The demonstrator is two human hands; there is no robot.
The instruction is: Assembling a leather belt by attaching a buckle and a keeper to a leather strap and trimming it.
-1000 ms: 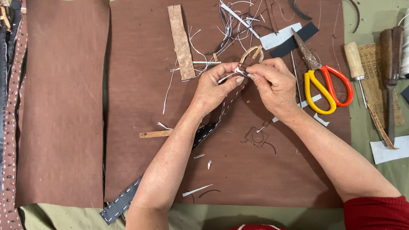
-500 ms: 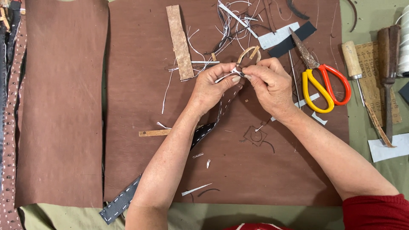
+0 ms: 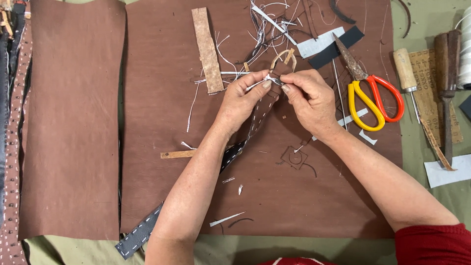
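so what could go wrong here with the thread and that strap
1. Both hands, left hand and right hand, pinch the white thread at the strap end; a hard pull might snap it or tear a stitch hole.
2. Loose thread scraps lie just behind and could tangle into the working thread.
3. The scissors lie close beside the right wrist, tip pointing away; a sideways move could knock them.

A tan rectangular printed label (image 3: 431,88) is seen at the right, partly covered by wooden-handled tools (image 3: 447,64)
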